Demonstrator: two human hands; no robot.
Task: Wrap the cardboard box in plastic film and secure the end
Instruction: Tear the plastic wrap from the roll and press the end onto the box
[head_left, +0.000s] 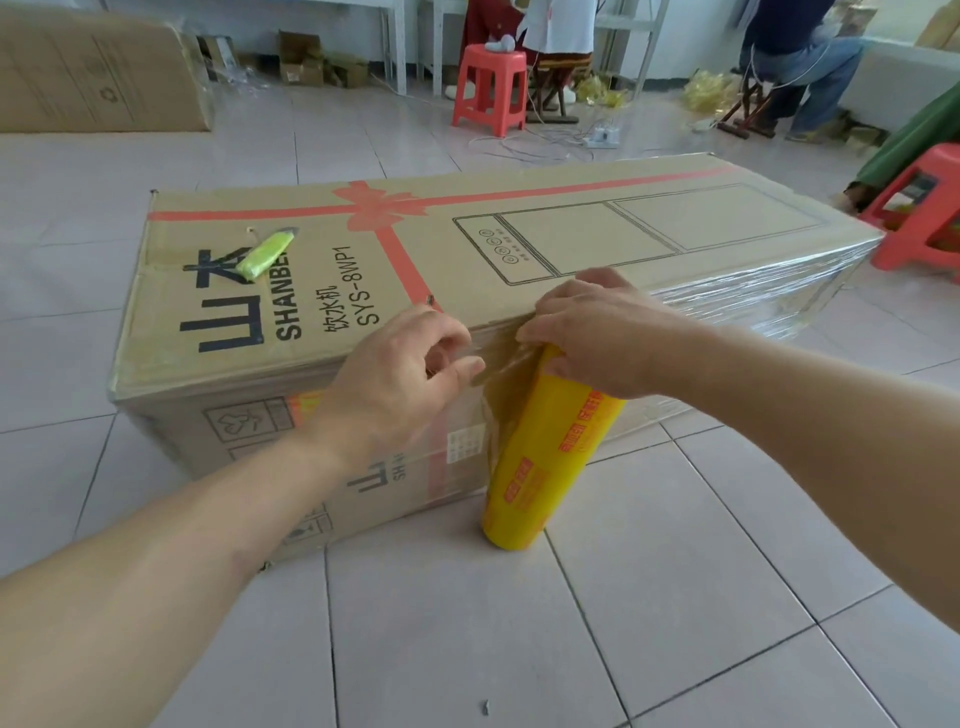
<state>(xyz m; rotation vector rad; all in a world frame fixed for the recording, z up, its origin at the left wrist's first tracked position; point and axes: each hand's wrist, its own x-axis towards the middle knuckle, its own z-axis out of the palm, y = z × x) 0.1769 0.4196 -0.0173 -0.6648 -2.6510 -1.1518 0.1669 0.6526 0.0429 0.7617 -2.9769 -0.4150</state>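
Observation:
A long cardboard box lies flat on the tiled floor, printed with a red ribbon and black lettering. Clear plastic film covers its right part and near side. A yellow roll of film stands tilted on the floor against the box's near side. My right hand grips the top end of the roll. My left hand pinches the loose film edge between thumb and fingers, just left of the roll, at the box's upper front edge.
A yellow-green utility knife lies on the box top near its left end. Red plastic stools stand behind and to the right. Another large carton lies at the far left. Seated people and cables are at the back.

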